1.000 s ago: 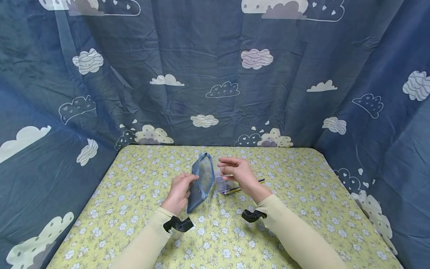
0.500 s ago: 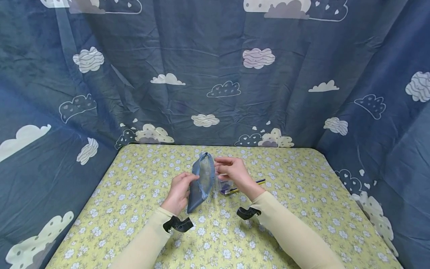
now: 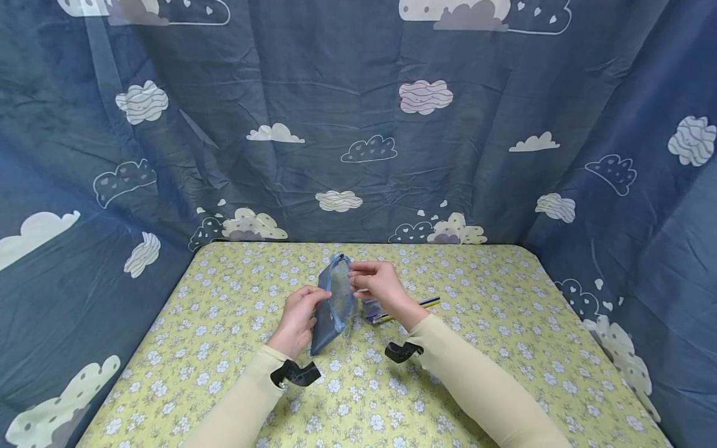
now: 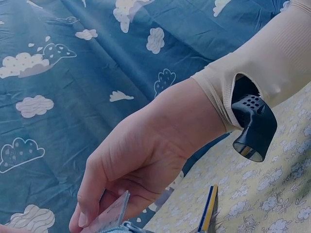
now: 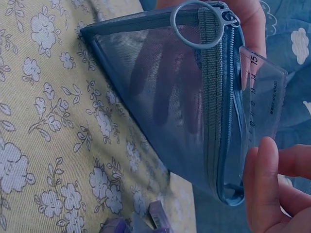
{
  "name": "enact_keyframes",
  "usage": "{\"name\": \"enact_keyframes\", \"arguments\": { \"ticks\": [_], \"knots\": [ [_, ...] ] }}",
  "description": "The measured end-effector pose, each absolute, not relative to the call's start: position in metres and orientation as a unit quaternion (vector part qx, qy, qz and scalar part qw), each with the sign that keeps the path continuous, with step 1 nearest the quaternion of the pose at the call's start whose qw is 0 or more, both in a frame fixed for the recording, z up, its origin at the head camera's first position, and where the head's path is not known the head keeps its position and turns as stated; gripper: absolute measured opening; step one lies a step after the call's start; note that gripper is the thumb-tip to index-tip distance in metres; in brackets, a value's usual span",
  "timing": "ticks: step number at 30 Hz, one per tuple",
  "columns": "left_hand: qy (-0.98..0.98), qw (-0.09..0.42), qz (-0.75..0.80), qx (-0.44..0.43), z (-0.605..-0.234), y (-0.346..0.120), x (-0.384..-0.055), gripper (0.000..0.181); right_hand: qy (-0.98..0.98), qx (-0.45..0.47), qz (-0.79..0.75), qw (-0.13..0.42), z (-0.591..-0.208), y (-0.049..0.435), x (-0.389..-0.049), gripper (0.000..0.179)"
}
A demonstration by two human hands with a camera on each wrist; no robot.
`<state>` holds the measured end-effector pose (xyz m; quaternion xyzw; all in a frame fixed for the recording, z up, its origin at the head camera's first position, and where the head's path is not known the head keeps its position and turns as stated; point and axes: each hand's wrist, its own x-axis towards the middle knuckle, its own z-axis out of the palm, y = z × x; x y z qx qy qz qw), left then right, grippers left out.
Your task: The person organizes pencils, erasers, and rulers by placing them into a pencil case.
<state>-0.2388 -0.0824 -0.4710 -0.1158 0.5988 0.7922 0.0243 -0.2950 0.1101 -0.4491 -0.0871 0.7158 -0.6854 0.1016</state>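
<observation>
My left hand (image 3: 295,320) pinches the near side of a blue mesh zip pouch (image 3: 325,330), tilted on its side with its mouth spread to the right. Through the mesh in the right wrist view, that hand's fingers show behind the pouch. A ring pull (image 5: 198,24) hangs at one end of the zip. Between thumb and fingers, my right hand (image 3: 386,292) holds a clear plastic ruler (image 5: 267,92), marked with numbers up to 15. The ruler stands at the pouch's mouth, its lower part overlapping the zip edge in the right wrist view.
On the flowered yellow cloth (image 3: 224,373), right of the pouch, lie a blue-and-yellow pencil (image 3: 430,303) and a purple, partly clear item (image 3: 371,309), half behind the right hand. Dark blue cloud-print curtains (image 3: 358,180) rise at the back and sides.
My right hand has moved left with the ruler, from over the purple item to the pouch's mouth. The left hand and pouch have hardly shifted.
</observation>
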Motion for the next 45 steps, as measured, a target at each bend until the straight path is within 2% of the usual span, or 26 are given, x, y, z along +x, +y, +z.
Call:
{"name": "enact_keyframes", "arguments": {
  "ticks": [12, 40, 45],
  "knots": [
    [0.599, 0.031, 0.791, -0.124, -0.47, -0.082, -0.239, 0.012, 0.724, -0.068, -0.682, 0.079, -0.452, 0.097, -0.299, 0.043],
    [0.558, 0.026, 0.819, -0.132, -0.471, -0.083, -0.238, 0.015, 0.761, -0.08, -0.641, 0.051, -0.453, 0.085, -0.299, 0.04],
    [0.554, 0.026, 0.822, -0.133, -0.471, -0.084, -0.238, 0.013, 0.77, -0.084, -0.632, 0.037, -0.453, 0.088, -0.302, 0.034]
  ]
}}
